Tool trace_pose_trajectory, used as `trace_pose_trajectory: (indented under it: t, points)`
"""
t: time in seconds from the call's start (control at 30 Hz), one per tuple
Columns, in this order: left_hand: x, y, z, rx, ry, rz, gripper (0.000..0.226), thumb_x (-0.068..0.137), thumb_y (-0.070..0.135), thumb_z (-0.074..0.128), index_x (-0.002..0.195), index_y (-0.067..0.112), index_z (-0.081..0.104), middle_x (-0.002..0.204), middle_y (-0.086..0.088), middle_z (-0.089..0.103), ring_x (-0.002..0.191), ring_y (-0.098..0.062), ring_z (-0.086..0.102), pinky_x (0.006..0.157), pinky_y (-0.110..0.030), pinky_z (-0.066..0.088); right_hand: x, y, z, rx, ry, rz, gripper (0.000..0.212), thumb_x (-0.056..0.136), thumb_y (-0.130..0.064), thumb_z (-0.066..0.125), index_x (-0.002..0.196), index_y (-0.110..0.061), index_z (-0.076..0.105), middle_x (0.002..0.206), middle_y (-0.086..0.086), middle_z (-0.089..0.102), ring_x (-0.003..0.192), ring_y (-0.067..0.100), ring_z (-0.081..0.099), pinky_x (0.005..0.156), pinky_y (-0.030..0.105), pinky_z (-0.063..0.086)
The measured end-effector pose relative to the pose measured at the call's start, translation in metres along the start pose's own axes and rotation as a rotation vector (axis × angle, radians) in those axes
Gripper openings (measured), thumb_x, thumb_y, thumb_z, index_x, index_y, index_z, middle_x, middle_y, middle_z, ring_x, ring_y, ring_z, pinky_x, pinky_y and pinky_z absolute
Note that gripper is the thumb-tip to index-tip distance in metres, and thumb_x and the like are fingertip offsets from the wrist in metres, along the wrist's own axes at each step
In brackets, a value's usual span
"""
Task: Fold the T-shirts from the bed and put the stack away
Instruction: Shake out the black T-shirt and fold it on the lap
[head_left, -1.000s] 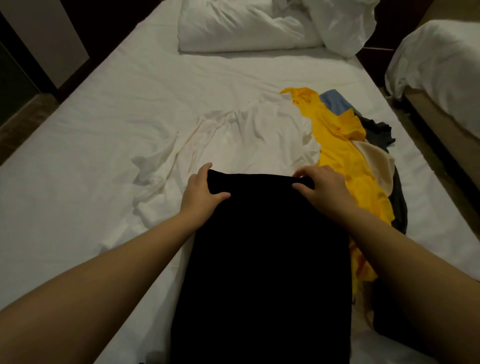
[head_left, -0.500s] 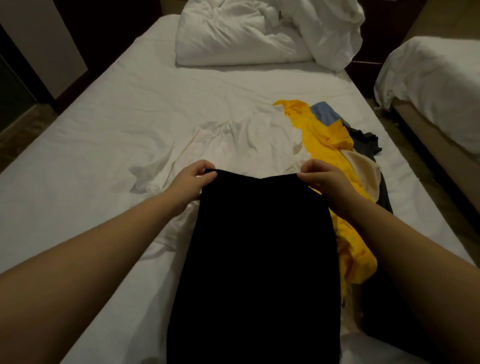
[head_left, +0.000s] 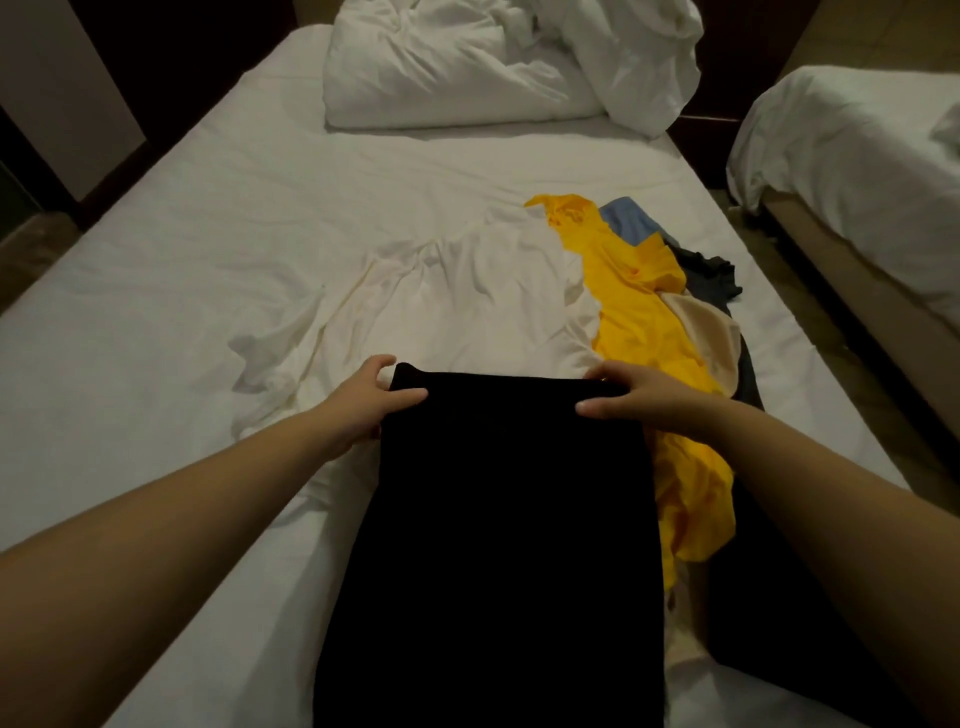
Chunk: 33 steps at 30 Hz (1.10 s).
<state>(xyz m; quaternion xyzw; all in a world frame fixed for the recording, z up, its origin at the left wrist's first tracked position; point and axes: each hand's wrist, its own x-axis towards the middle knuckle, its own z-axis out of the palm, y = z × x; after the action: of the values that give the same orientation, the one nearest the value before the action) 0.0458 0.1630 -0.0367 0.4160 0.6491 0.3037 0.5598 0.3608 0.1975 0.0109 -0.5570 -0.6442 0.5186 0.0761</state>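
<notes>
Here, left hand (head_left: 363, 408) and right hand (head_left: 647, 400) clamp their grip on far corners of a folded black fabric T-shirt (head_left: 509, 530).

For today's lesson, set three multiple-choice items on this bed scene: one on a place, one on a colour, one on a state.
1. On which side of the black T-shirt does the yellow T-shirt lie?
A its left; B its right; C on top of it

2. What colour is the cloth at the pile's far end, past the yellow T-shirt?
A red; B blue; C green

3. How is the black T-shirt held?
A untouched; B by one hand only; C by both hands at its far edge

Answers:
1 B: the yellow spreads out past its right edge.
2 B: a blue patch shows there.
3 C: the left hand and the right hand each grip a far corner.
</notes>
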Motion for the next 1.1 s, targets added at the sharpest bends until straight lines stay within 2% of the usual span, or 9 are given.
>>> trace_pose_trajectory:
  t: [0.13,0.23,0.3,0.43,0.53,0.7,0.8,1.0,1.1]
  points:
    - [0.005,-0.004,0.003,0.063,0.14,0.082,0.008,0.091,0.007,0.054,0.093,0.008,0.062,0.082,-0.009,0.06,0.072,-0.02,0.057,0.06,-0.026,0.043,-0.002,0.005,-0.006,-0.052,-0.046,-0.029,0.014,0.086,-0.011,0.064,0.099,-0.016,0.061,0.096,0.0,0.06,0.092,0.013,0.057,0.072,0.015,0.044]
    - [0.008,-0.003,0.0,-0.146,0.18,0.094,0.023,0.096,0.008,0.045,0.083,0.015,0.062,0.076,-0.007,0.058,0.064,-0.018,0.053,0.057,-0.027,0.04,-0.007,0.008,-0.015,0.061,0.061,-0.11,0.009,0.089,-0.007,0.057,0.089,-0.014,0.063,0.082,0.002,0.061,0.074,0.002,0.059,0.062,0.008,0.044]
    - [0.008,-0.005,-0.001,-0.218,0.185,0.06,0.026,0.097,0.009,0.042,0.084,0.018,0.062,0.075,-0.005,0.058,0.061,-0.016,0.053,0.055,-0.025,0.039,-0.008,0.009,-0.017,0.061,0.101,-0.134,0.009,0.089,-0.008,0.058,0.086,-0.013,0.065,0.077,0.003,0.059,0.069,0.003,0.058,0.059,0.008,0.042]
    - [0.004,-0.009,0.013,-0.047,0.048,0.017,0.014,0.096,0.012,0.047,0.092,0.015,0.06,0.077,-0.002,0.059,0.063,-0.011,0.055,0.052,-0.018,0.042,-0.005,0.016,-0.014,-0.022,0.03,-0.074,0.004,0.087,-0.012,0.062,0.09,-0.011,0.063,0.078,0.0,0.058,0.072,0.008,0.055,0.057,0.009,0.042]
    - [0.004,-0.004,0.018,0.003,0.038,0.012,0.007,0.093,0.018,0.055,0.092,0.012,0.059,0.084,-0.007,0.061,0.07,-0.016,0.057,0.059,-0.022,0.044,-0.005,0.019,-0.015,-0.026,0.026,-0.072,0.005,0.088,-0.009,0.06,0.092,-0.011,0.063,0.083,0.001,0.058,0.075,0.011,0.056,0.059,0.009,0.044]
    - [0.002,-0.001,0.013,-0.429,-0.169,-0.095,0.017,0.094,0.02,0.05,0.103,0.012,0.063,0.092,-0.004,0.069,0.077,-0.014,0.067,0.066,-0.021,0.055,-0.005,0.019,-0.012,0.039,0.104,-0.137,0.012,0.091,-0.008,0.056,0.086,-0.017,0.063,0.081,0.003,0.059,0.075,0.012,0.055,0.063,0.017,0.044]
    - [-0.003,0.001,0.012,-0.599,-0.259,-0.089,0.016,0.093,0.02,0.051,0.099,0.014,0.063,0.082,-0.002,0.071,0.071,-0.012,0.069,0.062,-0.021,0.056,-0.01,0.015,-0.016,0.058,0.063,-0.139,0.013,0.091,-0.007,0.054,0.089,-0.016,0.063,0.082,0.0,0.06,0.076,0.008,0.057,0.061,0.009,0.044]
    - [-0.003,0.013,0.007,-0.51,-0.255,-0.013,0.033,0.075,0.007,0.06,0.108,0.009,0.059,0.084,-0.006,0.07,0.071,-0.015,0.069,0.062,-0.024,0.056,-0.012,0.016,-0.028,0.057,0.03,-0.117,0.013,0.089,-0.007,0.056,0.091,-0.017,0.065,0.088,0.004,0.063,0.086,0.016,0.059,0.078,0.021,0.046]
    - [-0.001,0.02,-0.003,-0.43,-0.195,0.015,0.028,0.079,-0.001,0.058,0.105,0.007,0.06,0.08,-0.004,0.071,0.068,-0.014,0.069,0.062,-0.023,0.057,-0.013,0.016,-0.032,0.049,0.054,-0.144,0.012,0.088,-0.009,0.058,0.089,-0.017,0.067,0.083,0.002,0.065,0.085,0.018,0.059,0.081,0.028,0.044]
